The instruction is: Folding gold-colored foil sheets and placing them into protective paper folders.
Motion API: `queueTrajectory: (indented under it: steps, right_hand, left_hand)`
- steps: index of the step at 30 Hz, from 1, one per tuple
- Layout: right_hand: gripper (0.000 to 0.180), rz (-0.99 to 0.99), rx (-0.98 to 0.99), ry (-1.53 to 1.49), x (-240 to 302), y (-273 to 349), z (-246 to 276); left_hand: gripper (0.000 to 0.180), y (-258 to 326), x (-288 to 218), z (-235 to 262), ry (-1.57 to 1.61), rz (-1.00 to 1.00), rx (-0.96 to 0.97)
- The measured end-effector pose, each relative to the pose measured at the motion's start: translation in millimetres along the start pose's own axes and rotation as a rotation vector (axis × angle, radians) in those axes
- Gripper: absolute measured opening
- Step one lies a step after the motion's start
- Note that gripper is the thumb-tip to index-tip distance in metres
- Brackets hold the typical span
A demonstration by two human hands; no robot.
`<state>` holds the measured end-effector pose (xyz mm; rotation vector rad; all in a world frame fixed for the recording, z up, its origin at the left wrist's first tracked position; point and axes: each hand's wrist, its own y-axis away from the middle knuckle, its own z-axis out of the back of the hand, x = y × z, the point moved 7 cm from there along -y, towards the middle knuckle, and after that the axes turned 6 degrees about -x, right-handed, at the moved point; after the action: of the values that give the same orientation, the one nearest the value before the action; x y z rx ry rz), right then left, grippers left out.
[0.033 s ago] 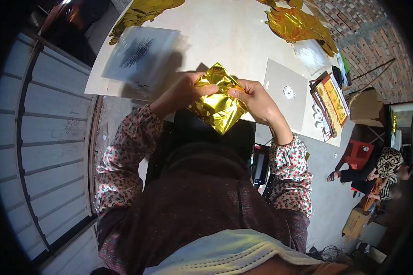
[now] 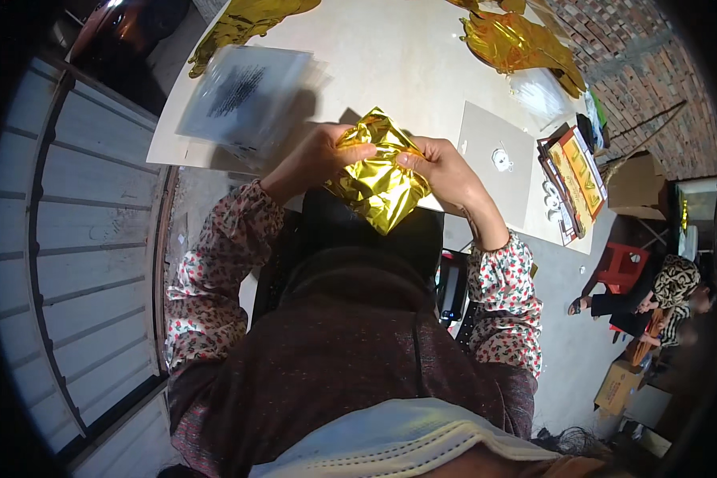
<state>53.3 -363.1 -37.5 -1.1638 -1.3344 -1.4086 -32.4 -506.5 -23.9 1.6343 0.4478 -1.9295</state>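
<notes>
Left hand (image 2: 320,157) and right hand (image 2: 451,175) pinch one piece of gold foil (image 2: 382,195)

Both hands are closed down to a pinch on the foil, the left on its left side and the right on its right, thumbs lying on top. The fingers curl behind it (mostly hidden, so I cannot tell how much is gathered there). The foil hangs between them in front of the body, by the near edge of the table (image 2: 398,60), one corner pointing away and another toward the person.

By its creases and mirror shine, it should be very light and limp, with no stiffness to hold a shape by itself. The surface looks slick, so it may slide under a loose thumb, and a hard pull could crease or tear it. The best hold seems to be a light pinch near the sides, thumb above and fingers below.

The forearms come in from either side in flowered sleeves (image 2: 506,291), elbows bent and set wide, wrists angled inward. The thumbs point at each other across the foil, close but apart.
</notes>
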Motion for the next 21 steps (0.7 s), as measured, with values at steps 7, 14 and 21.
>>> queueTrajectory:
  steps: [7,14,21]
  right_hand:
    - [0.031,-0.049,0.129,0.056,4,-5,-3]
    - [0.034,-0.041,0.002,-0.103,-4,-5,11]
    - [0.02,-0.003,0.011,0.078,5,-1,4]
  left_hand:
    - [0.023,2,-3,9,0.086,-0.049,-0.072]
    - [0.022,2,-1,13,-0.09,-0.098,-0.172]
    - [0.02,3,6,7,-0.087,-0.113,-0.192]
